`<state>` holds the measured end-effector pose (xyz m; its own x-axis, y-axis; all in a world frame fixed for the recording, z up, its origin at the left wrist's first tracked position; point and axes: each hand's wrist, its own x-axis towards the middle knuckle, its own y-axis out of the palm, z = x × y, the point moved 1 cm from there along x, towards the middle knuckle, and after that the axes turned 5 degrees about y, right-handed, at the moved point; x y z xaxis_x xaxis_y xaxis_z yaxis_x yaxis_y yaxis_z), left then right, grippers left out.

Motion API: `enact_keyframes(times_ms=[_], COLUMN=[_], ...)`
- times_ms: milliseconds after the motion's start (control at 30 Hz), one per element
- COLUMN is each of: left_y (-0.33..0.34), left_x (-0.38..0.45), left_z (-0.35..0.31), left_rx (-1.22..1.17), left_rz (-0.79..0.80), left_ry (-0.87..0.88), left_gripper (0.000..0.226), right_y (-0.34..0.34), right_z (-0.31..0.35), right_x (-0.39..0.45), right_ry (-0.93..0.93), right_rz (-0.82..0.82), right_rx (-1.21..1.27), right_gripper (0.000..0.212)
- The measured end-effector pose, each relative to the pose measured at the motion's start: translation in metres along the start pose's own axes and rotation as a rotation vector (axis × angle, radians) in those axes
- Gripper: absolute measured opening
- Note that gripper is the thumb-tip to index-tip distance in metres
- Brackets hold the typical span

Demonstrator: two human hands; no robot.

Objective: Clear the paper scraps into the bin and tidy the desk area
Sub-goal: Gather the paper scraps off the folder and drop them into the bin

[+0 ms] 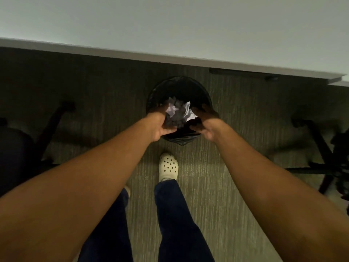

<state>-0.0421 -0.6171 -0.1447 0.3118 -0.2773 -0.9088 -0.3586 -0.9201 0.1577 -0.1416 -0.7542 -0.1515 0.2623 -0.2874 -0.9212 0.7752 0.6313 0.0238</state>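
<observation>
Your round black bin [179, 91], lined with a black bag, sits at twelve o'clock from your white clog [168, 166], just under the desk edge [170, 57]. Crumpled paper scraps [179, 112] hang over its mouth, cupped between your left hand [162, 123] and right hand [205, 122], fingers curled around them. No writing is legible.
</observation>
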Motion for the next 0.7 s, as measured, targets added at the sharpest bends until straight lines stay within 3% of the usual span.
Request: enact_keyframes(times_ms=[67,167,333,533,700], left_y=[-0.004,-0.019,-0.057,-0.151,-0.273], left_x=[-0.002,-0.007,-0.030,-0.100,-0.182], left_z=[-0.004,-0.007,-0.013,-0.036,-0.068], left_rx=[0.000,-0.012,-0.074,0.174,-0.036], left_rz=[-0.016,-0.047,-0.159,-0.350,-0.577], left_ry=[-0.009,0.008,0.090,0.686,0.825], left_gripper=[0.024,0.030,0.040,0.020,0.023], right_y=[-0.003,0.004,0.042,0.145,0.260], right_z=[0.002,0.001,-0.005,-0.010,-0.011], right_x=[0.000,-0.005,-0.022,-0.064,-0.118], right_ry=[0.002,0.003,-0.095,-0.309,-0.464], right_rz=[-0.007,0.004,-0.065,0.152,0.402], right_rx=[0.005,-0.013,-0.195,-0.645,-0.890], right_gripper=[0.021,0.044,0.037,0.019,0.020])
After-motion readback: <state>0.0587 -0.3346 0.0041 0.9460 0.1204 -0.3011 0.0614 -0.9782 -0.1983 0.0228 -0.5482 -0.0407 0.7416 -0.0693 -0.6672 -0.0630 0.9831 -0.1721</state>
